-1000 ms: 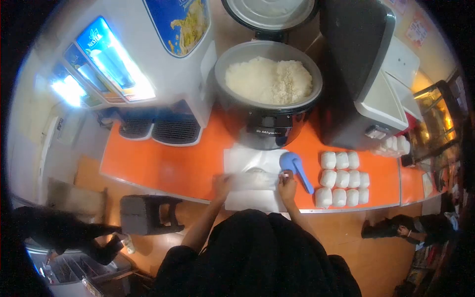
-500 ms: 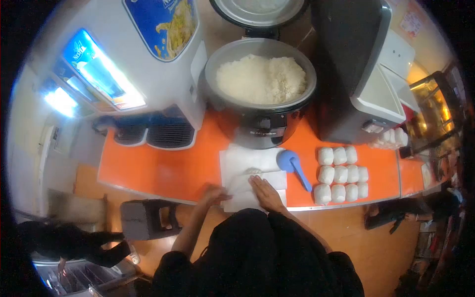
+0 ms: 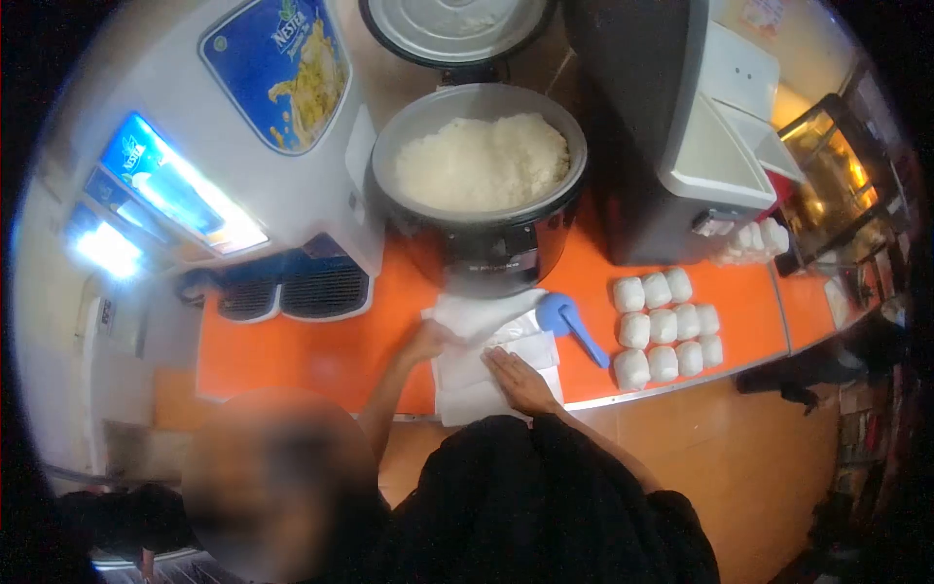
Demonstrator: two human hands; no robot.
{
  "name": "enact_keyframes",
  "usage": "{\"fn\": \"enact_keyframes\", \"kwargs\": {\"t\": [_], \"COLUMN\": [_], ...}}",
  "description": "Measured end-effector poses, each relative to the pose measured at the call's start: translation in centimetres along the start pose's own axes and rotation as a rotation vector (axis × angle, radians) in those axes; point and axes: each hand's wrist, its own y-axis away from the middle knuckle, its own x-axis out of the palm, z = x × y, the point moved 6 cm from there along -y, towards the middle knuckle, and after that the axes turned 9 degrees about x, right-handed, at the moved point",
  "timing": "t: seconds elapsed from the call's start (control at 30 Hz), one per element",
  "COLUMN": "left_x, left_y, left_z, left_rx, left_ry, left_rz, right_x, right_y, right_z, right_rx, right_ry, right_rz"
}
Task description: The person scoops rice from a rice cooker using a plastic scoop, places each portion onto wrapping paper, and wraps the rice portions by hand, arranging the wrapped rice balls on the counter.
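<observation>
White wrapping paper (image 3: 472,401) lies in overlapping sheets at the front edge of the orange counter. My left hand (image 3: 424,343) is at its left side, fingers closed on the sheet's upper part, which is lifted and slanted. My right hand (image 3: 520,382) rests flat on the paper, fingers stretched out. A small pale patch shows between the folds near its fingertips; I cannot make out what it is. Just right of the paper lies a blue scoop (image 3: 558,316) with its handle toward me. Behind stands a rice cooker (image 3: 506,255), open and full of white rice (image 3: 477,165).
Several white wrapped bundles (image 3: 663,331) sit in rows on the counter (image 3: 292,355) at right. A drink dispenser (image 3: 292,185) stands at left, a dark grey container (image 3: 637,146) at back right. A blurred person (image 3: 282,487) is at lower left.
My left hand has moved forward and raised the paper's upper part. My right hand stays flat on the paper. The view has shifted, and a blurred person has come in at lower left.
</observation>
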Motion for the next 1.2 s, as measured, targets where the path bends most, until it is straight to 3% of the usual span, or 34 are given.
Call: {"fn": "enact_keyframes", "kwargs": {"t": [0.1,0.2,0.23,0.33,0.37,0.47,0.5,0.63,0.7,0.8,0.9,0.93,0.97,1.2], "left_x": [-0.3,0.8,1.4,2.7,3.1,4.8,5.3,6.4,7.2,8.5,10.0,10.3,10.9,13.2], "left_y": [-3.3,-6.7,-7.5,-7.9,-6.9,-4.5,-3.7,-0.9,0.1,0.9,1.4,1.4,1.4,1.9], "left_z": [-7.3,-8.7,-8.2,-9.2,-8.7,-11.9,-12.2,-12.6,-11.8,-12.4,-12.9,-13.0,-13.3,-12.7], "left_rx": [0.149,-0.180,-0.121,-0.130,-0.160,0.130,0.048,0.118,0.122,0.055,0.180,0.142,0.104,-0.002], "left_ry": [-0.047,-0.244,-0.414,-0.666,-0.483,-0.231,-0.213,-0.125,-0.128,-0.302,-0.845,-0.833,-0.818,-1.081], "left_rz": [0.067,0.279,0.358,0.165,0.072,-0.062,0.002,-0.133,-0.151,-0.088,0.009,-0.052,-0.114,-0.194], "right_x": [0.2,-0.1,-0.2,-0.2,-0.3,0.4,1.1,3.9,1.8,0.8,0.9,-0.2,-0.5,-3.0], "right_y": [0.3,0.3,0.3,-0.1,-0.2,0.0,0.1,0.2,0.6,0.8,0.4,-0.4,-0.9,-4.6], "right_z": [-0.1,0.0,0.0,0.0,0.0,-0.2,-0.5,-1.8,-1.0,-0.8,-1.5,-0.8,-1.0,-1.7], "right_rx": [-0.035,-0.051,-0.052,-0.088,-0.096,-0.126,-0.141,-0.160,-0.284,-0.308,-0.283,-0.278,-0.170,-0.357], "right_ry": [0.020,-0.013,-0.031,-0.038,-0.030,0.010,0.040,0.104,0.118,0.198,0.253,0.261,0.284,0.539], "right_rz": [-0.016,-0.073,-0.095,-0.119,-0.136,-0.155,-0.143,-0.082,-0.215,-0.211,-0.149,-0.136,0.096,-0.134]}}
